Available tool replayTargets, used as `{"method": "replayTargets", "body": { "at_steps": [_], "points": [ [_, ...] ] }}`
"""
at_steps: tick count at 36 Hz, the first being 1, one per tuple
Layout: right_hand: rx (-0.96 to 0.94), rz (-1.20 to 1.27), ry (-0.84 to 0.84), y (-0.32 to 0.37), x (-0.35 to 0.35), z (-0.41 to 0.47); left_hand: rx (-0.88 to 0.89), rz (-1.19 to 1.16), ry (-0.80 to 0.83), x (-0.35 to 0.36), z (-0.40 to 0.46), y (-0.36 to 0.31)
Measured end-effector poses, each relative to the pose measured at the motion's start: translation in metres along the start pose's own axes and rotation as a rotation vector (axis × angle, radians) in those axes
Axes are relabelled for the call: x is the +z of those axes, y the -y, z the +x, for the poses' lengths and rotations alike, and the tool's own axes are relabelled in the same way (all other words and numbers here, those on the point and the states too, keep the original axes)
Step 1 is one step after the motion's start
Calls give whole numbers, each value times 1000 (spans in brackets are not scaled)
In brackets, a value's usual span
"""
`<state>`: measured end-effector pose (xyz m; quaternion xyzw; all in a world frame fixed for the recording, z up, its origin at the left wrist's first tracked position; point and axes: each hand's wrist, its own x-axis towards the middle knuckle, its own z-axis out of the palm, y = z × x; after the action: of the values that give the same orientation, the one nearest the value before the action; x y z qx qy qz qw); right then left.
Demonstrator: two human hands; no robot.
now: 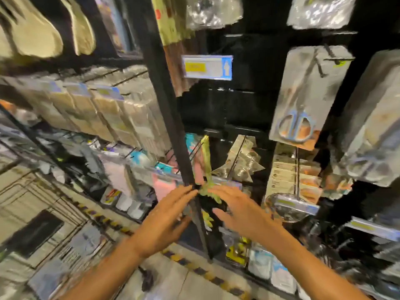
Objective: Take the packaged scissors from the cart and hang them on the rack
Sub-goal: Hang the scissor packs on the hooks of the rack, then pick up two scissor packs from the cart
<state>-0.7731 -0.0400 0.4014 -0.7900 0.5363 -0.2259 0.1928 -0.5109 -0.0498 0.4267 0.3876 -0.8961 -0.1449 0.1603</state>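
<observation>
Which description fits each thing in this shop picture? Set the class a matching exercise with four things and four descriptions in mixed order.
Things
1. packaged scissors
2. price label
3. wooden spoons
4. left hand

Descriptions
A. top left corner, pale
B. fingers straight, reaching towards the black upright post
C. blue handles, hanging on a hook at the right
D. yellow patch, blue edge, upper middle

Pairs: 1-C, 2-D, 3-A, 4-B

Black rack [166, 118] with packaged scissors [296, 105] on a hook [337, 59]
</observation>
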Motion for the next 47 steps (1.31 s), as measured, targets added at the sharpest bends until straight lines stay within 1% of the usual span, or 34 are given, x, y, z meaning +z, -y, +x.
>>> {"method": "replayTargets", "body": {
  "at_steps": [3, 7, 12, 16, 19, 24, 27, 30, 35, 43, 47],
  "points": [
    [-63, -6, 82, 32, 32, 16, -114, 49, -17, -7, -56, 25],
    [-125, 20, 193, 75, 76, 36, -306, 119, 21, -13, -125, 62],
    [-148, -3, 372, 133, 133, 62, -500, 119, -2, -28, -214, 94],
    [-168, -7, 488, 186, 179, 78, -683, 73, -51, -41, -285, 120],
    [-219, -45, 534, 211, 217, 90, -762, 67, -82, -45, -334, 139],
    [-272, -75, 614, 248, 277, 105, -890, 102, -21, -32, -413, 178],
    [-292, -89, 661, 269, 305, 110, -941, 48, -42, -26, -446, 191],
    [-294, -92, 707, 285, 327, 117, -1022, 9, -84, -21, -469, 203],
    [-268, -86, 776, 294, 355, 143, -1088, -22, -102, -15, -480, 231],
    [-313, -126, 866, 282, 403, 222, -1178, -88, -69, 0, -455, 291],
    [-319, -126, 920, 271, 435, 273, -1248, -79, -38, 4, -432, 325]
  ]
}}
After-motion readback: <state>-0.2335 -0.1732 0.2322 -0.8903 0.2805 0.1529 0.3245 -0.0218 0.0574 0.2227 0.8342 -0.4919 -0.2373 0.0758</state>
